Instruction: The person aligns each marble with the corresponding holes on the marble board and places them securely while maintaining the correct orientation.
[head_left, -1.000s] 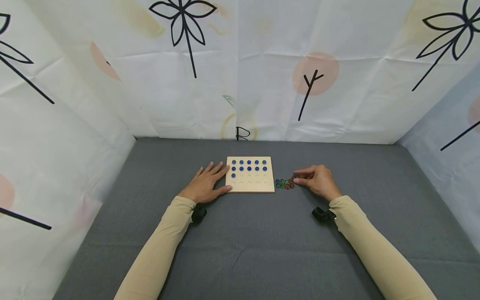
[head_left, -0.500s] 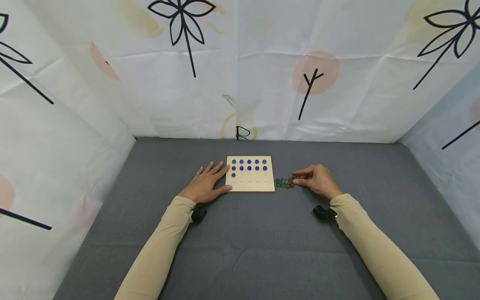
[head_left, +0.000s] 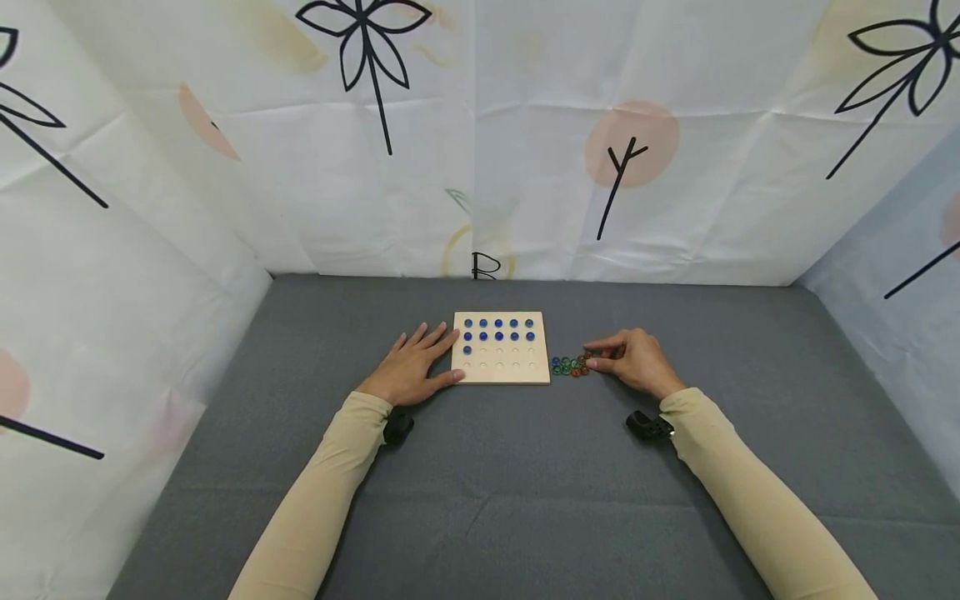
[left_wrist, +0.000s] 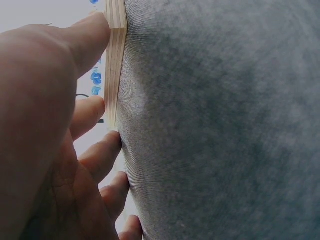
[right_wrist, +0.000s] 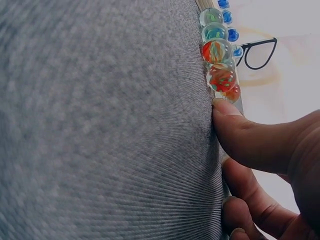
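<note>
A pale wooden board (head_left: 516, 378) with rows of round hollows lies on the table. Blue marbles (head_left: 498, 337) fill its two back rows, plus one hollow at the left of the third. My left hand (head_left: 407, 369) lies spread at the board's left side, thumb and index finger at its edge. Beside the board's right edge is a small cluster of loose glass marbles (head_left: 569, 367), green, blue and red. My right hand (head_left: 637, 364) rests at the cluster's right end; in the right wrist view the thumb (right_wrist: 235, 127) is right beside a red-orange marble (right_wrist: 221, 77), fingers bent behind.
Dark grey cloth covers the table (head_left: 495, 500). White fabric with printed flowers hangs behind it (head_left: 525, 192) and along both sides. A black wrist device (head_left: 398, 428) sits below the left hand, another black wrist device (head_left: 648, 427) below the right.
My right hand has shifted very slightly left against the marbles. My left hand and the board stay put; the view has tilted a touch.
</note>
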